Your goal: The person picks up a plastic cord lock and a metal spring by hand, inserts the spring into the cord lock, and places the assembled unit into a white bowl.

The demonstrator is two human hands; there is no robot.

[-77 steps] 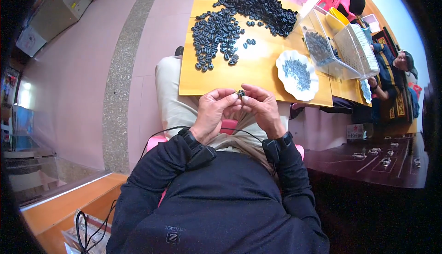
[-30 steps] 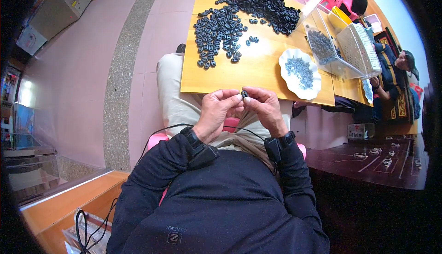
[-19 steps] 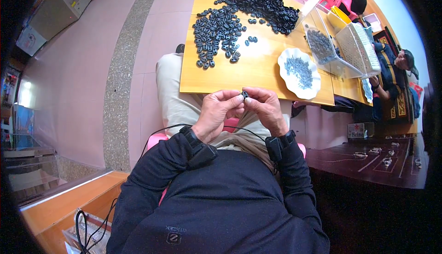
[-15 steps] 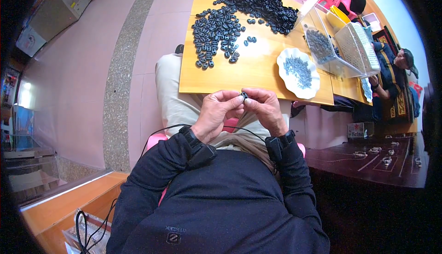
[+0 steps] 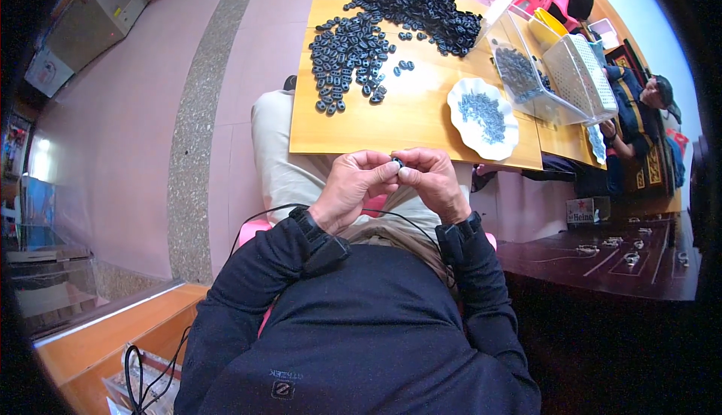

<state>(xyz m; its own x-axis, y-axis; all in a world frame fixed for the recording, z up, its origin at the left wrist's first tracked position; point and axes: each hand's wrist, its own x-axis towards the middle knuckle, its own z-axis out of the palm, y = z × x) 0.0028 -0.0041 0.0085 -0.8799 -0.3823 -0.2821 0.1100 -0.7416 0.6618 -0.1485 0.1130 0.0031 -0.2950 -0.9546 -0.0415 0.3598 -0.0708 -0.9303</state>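
Between my two hands, just off the table's near edge, is a small black oval piece with holes [image 5: 397, 162]. My left hand [image 5: 355, 182] pinches it from the left with thumb and forefinger. From the other side my right hand [image 5: 432, 178] pinches the same piece, and the fingertips hide most of it. Similar black oval pieces lie in a loose spread [image 5: 346, 61] on the table's left part, behind my hands. A white scalloped dish [image 5: 505, 146] to the right of them holds many small grey parts [image 5: 483, 116], too small to name.
The wooden table [image 5: 421, 129] bears a large dark heap [image 5: 425, 9] at its far side. A clear plastic bin [image 5: 560, 110] and a white perforated basket [image 5: 579, 76] stand at the right. Another person [image 5: 639, 114] sits beyond them. A thin black cable [image 5: 256, 219] runs by my wrists.
My hands stay at the same place, still pinching the piece. The piece is turned slightly and more covered by the fingertips. The view has shifted a little.
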